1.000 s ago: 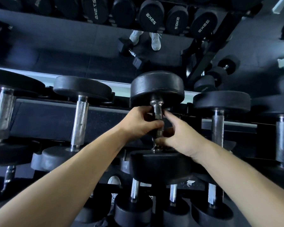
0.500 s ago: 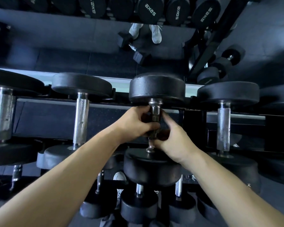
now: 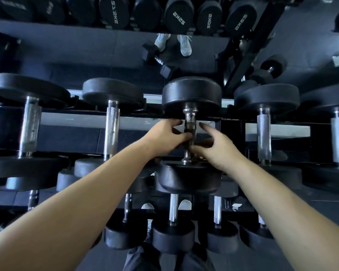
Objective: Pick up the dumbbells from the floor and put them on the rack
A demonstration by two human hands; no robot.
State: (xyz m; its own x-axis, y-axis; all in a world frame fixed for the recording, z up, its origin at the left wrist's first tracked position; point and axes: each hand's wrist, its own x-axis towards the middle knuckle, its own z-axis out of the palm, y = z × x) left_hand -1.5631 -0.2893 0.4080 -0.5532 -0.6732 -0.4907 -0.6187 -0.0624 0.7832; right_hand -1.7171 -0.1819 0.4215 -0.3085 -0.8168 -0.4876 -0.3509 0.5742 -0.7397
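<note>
Both hands, the left hand (image 3: 165,136) and right hand (image 3: 216,148), are spreading unclenched around the chrome handle of the black rubber-headed dumbbell (image 3: 190,132) sitting on the dark steel rack (image 3: 137,122).

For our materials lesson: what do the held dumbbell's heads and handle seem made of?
Dumbbell heads: probably rubber or urethane coating, matte black, dull sheen, slightly scuffed. Handle: metal, likely chromed steel, with bright reflections. Both hands, left hand and right hand, sit loosely at it, fingers opening.

Loosening around the chrome handle of the black round-headed dumbbell (image 3: 190,132) on the rack: left hand (image 3: 165,137) uncurling, right hand (image 3: 216,148) spreading its fingers (image 3: 205,127) off the bar after gripping earlier.
</note>
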